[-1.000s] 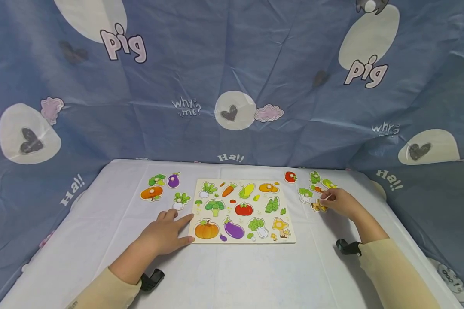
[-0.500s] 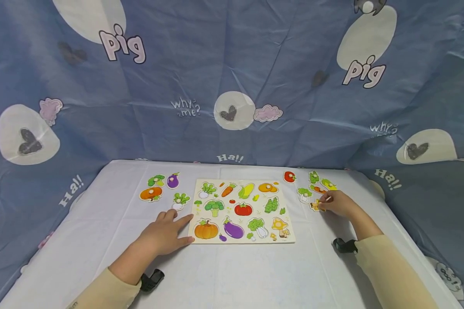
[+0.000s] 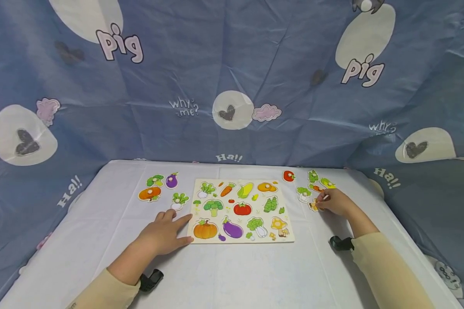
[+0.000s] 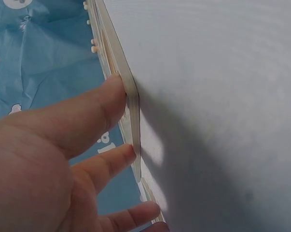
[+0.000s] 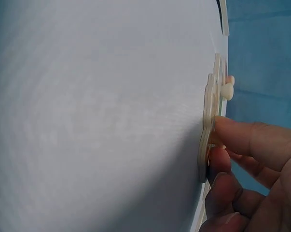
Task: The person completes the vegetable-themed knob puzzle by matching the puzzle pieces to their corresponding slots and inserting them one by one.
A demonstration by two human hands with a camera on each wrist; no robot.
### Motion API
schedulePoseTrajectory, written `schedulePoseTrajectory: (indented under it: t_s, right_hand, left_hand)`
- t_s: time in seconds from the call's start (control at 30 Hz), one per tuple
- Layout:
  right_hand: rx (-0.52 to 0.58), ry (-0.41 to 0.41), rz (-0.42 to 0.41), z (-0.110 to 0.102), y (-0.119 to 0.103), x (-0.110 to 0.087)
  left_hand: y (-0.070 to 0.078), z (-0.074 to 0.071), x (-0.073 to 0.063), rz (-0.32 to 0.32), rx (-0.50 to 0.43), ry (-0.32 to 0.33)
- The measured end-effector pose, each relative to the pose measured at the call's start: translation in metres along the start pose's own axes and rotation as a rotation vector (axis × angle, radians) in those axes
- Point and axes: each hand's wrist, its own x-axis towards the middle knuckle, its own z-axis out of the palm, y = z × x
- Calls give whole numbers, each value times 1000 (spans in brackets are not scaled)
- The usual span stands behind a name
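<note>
In the head view, the wooden vegetable puzzle board (image 3: 224, 219) lies flat at the table's middle. My left hand (image 3: 162, 234) rests at its left side, thumb and a finger touching the edge; the left wrist view shows the thumb (image 4: 94, 108) against the board's corner. To the right of the board, my right hand (image 3: 337, 202) pinches a mushroom puzzle piece (image 3: 313, 205), partly hidden by the fingers. From the right wrist, the thumb and fingers close near the piece's knob, with the piece's layered wooden edge (image 5: 203, 157) low over the white cloth.
Near the right hand lie bok choy (image 3: 303, 194), carrot (image 3: 315, 188), corn (image 3: 327, 183), green vegetable (image 3: 313, 176) and tomato (image 3: 288, 176) pieces. Left of the board are broccoli (image 3: 155, 180), eggplant (image 3: 172, 180), pumpkin (image 3: 149, 194) and radish (image 3: 179, 199) pieces. A patterned curtain (image 3: 178, 128) stands behind.
My right wrist and forearm have shifted slightly left, while the fingers stay at the mushroom piece. The left hand keeps its place on the board, and the head view has drifted a little.
</note>
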Motion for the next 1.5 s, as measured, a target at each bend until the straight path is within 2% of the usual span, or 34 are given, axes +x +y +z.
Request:
schedulePoseTrajectory:
  t_s: [0.2,0.43,0.7,1.1,1.5]
  right_hand:
    - [-7,-30,-25,-3,-6,-3]
    - [41,-56,-31,-6,-14,-12]
    - [88,-90,-191,-4,-31,-24]
    - [113,-151,-313,3,-49,-33]
    - [137,-311,-425,28,-71,-27]
  left_hand:
    - [0,0,-1,0,-6,6]
    - [0,0,-2,6,-6,7]
    - [-1,0,-3,0,-9,12]
    - [-1,0,-3,-3,-11,5]
    - [-1,1,-2,5,-2,11]
